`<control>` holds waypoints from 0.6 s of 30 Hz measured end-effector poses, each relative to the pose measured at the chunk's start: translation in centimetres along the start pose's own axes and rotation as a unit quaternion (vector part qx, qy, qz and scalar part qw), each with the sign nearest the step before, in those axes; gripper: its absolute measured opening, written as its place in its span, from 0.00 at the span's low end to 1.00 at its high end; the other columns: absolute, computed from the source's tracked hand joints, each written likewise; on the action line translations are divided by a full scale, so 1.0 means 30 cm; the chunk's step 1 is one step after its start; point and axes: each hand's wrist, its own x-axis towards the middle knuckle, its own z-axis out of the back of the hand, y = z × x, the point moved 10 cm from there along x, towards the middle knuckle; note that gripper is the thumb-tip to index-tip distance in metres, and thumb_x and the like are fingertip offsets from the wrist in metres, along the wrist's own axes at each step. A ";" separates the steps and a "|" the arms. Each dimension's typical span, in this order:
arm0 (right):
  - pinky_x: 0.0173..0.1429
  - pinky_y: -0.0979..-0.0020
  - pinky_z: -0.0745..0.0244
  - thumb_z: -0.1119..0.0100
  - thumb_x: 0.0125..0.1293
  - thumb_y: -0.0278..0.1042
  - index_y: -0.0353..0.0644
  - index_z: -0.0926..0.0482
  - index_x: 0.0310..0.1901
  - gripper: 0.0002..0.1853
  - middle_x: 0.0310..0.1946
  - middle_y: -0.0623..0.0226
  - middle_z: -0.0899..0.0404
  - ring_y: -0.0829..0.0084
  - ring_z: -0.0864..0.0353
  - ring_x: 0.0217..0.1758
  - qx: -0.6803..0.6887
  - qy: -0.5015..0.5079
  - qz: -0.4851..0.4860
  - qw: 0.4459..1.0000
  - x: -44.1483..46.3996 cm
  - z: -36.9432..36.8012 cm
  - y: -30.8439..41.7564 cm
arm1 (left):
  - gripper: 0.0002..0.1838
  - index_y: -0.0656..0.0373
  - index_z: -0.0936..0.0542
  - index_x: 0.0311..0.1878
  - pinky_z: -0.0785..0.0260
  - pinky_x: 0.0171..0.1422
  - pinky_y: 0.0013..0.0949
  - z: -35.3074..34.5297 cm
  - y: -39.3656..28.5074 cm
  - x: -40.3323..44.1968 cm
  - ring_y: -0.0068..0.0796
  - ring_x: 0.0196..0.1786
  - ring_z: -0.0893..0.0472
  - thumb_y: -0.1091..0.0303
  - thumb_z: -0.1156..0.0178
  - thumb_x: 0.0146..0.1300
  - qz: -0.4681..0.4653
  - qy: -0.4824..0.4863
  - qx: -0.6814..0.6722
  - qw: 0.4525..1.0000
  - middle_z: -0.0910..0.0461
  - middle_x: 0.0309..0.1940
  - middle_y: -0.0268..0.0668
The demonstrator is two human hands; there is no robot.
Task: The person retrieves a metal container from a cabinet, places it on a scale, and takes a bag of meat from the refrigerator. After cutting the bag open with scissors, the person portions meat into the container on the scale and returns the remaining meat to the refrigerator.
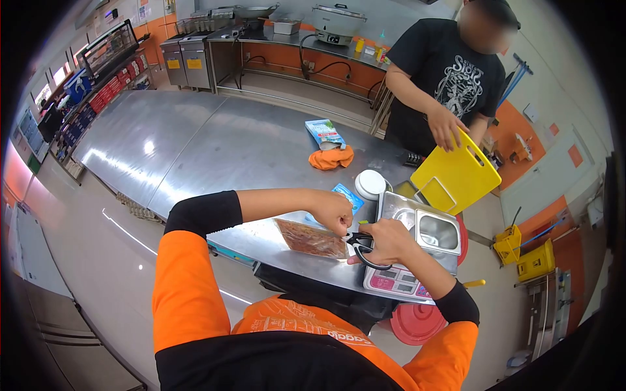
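Observation:
My right hand (391, 242) is closed round the handles of black-and-white scissors (362, 246), beside a digital scale. A flat clear bag of brown-red food (310, 239) lies on the steel table's near edge, with its right end at the scissors. My left hand (332, 210) is closed in a pinch at that end of the bag, close to the scissor blades. Part of the blades is hidden between my hands. Behind my left hand lies a blue packet (349, 197).
A co-worker (450, 72) across the steel table (195, 143) holds a yellow cutting board (460, 171). Steel pans (438, 231) stand by the scale (391, 281). A white round lid (370, 184), orange cloth (331, 158) and blue-white pouch (324, 133) lie farther back. A red lidded bin (417, 324) stands below.

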 end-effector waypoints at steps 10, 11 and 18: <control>0.34 0.59 0.27 0.37 0.37 0.73 0.43 0.19 0.31 0.36 0.18 0.57 0.23 0.54 0.21 0.25 0.070 0.011 -0.028 0.997 -0.005 -0.033 -0.008 | 0.12 0.62 0.30 0.14 0.39 0.32 0.38 -0.052 -0.002 0.037 0.34 0.24 0.32 0.65 0.45 0.44 -0.005 0.017 -0.039 0.999 0.31 0.14 0.38; 0.34 0.59 0.27 0.37 0.37 0.73 0.43 0.18 0.31 0.36 0.18 0.57 0.23 0.54 0.21 0.26 0.075 0.009 -0.033 0.997 -0.009 -0.039 -0.018 | 0.12 0.63 0.30 0.14 0.40 0.31 0.38 -0.045 0.002 0.035 0.34 0.24 0.32 0.65 0.45 0.44 0.004 0.019 -0.035 0.999 0.31 0.14 0.38; 0.36 0.61 0.25 0.36 0.36 0.73 0.45 0.17 0.33 0.36 0.19 0.57 0.22 0.55 0.20 0.27 0.093 0.012 -0.064 0.994 -0.040 -0.091 -0.039 | 0.10 0.62 0.29 0.15 0.40 0.30 0.37 -0.097 0.011 0.064 0.33 0.24 0.32 0.66 0.44 0.44 0.017 0.027 -0.093 0.995 0.31 0.14 0.38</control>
